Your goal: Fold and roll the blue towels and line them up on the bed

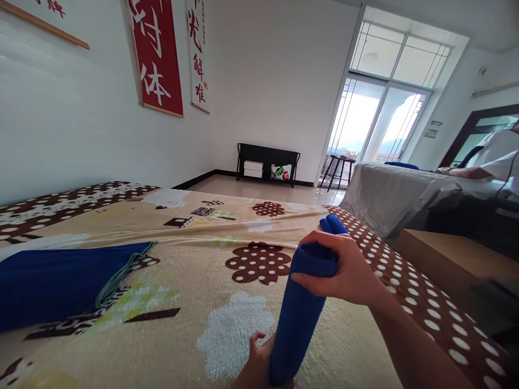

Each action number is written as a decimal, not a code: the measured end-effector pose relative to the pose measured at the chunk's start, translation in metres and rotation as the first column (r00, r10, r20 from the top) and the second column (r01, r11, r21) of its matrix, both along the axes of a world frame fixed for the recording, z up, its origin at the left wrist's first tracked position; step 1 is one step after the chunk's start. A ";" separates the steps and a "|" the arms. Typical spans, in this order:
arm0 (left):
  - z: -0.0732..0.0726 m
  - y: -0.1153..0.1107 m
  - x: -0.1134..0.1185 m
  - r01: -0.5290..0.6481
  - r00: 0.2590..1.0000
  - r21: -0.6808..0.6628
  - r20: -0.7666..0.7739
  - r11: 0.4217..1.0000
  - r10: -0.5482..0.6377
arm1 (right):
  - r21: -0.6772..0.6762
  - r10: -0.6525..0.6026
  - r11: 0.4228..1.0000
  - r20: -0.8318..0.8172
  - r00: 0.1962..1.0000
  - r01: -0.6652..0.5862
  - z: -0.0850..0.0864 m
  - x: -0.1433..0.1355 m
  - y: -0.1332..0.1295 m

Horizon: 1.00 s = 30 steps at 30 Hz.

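My right hand [348, 267] is closed around the upper end of a rolled blue cloth [298, 324], thumb on the near side and fingers curled over the far side, so the roll is pinched between them. The roll stands nearly upright, its top tilted to the right, over the cream part of a patterned blanket [182, 270]. My left hand [259, 359] is at the roll's lower end, touching it, with one digit bent up on the left side; the roll hides most of the other fingers, so I cannot tell whether they press together or spread.

Just beyond my right hand, a second blue roll [334, 224] lies on the blanket, near its brown border with white dots. To my left, a folded blue cloth [60, 281] with green edging lies flat, well apart from my hands. A brown dotted flower print [259, 263] shows just left of the roll I hold.

Further off, a black rack [263, 152] stands by the wall with a white box [253, 169] and a plastic bag [281, 172] on it. On the right, a person's arm [466, 172] reaches over a grey-covered table [389, 183], and a cardboard box [454, 251] sits nearer to me.
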<state>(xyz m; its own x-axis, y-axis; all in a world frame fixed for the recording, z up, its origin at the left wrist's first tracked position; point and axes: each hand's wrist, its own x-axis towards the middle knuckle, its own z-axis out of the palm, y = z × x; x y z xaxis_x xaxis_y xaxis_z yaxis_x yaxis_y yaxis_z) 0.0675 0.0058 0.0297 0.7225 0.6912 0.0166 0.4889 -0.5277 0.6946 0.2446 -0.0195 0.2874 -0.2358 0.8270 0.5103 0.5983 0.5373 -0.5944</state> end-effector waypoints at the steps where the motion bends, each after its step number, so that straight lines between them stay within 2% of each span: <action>1: -0.003 0.001 0.001 -0.016 1.000 0.012 0.005 1.000 0.016 | 0.000 -0.014 1.000 0.008 1.000 0.014 -0.001 -0.002 0.001; 5: -0.017 0.004 0.001 -0.150 0.988 0.088 0.036 0.985 0.148 | 0.023 -0.074 0.997 0.046 0.996 0.073 -0.002 -0.006 0.000; 9: -0.028 0.002 0.000 -0.303 0.951 0.220 0.138 0.927 0.278 | 0.077 -0.143 0.988 0.091 0.986 0.136 0.000 -0.013 -0.002; 13: -0.035 0.000 -0.002 -0.305 0.952 0.258 0.092 0.917 0.291 | 0.100 -0.208 0.976 0.161 0.965 0.194 -0.008 -0.022 -0.001; 16: -0.039 0.000 -0.004 -0.303 0.952 0.292 0.059 0.907 0.299 | 0.098 -0.208 0.977 0.218 0.954 0.191 -0.014 -0.022 0.001; 23: -0.037 0.002 -0.008 -0.256 0.966 0.326 0.071 0.910 0.247 | 0.131 -0.309 0.949 0.206 0.928 0.287 -0.007 -0.008 0.005; 27: -0.051 0.006 -0.009 -0.201 0.979 0.341 0.049 0.918 0.196 | 0.101 -0.303 0.953 0.259 0.917 0.286 -0.014 0.004 0.014; 30: -0.065 0.013 -0.012 -0.188 0.982 0.354 0.076 0.916 0.173 | 0.094 -0.320 0.947 0.257 0.912 0.306 -0.012 0.030 0.040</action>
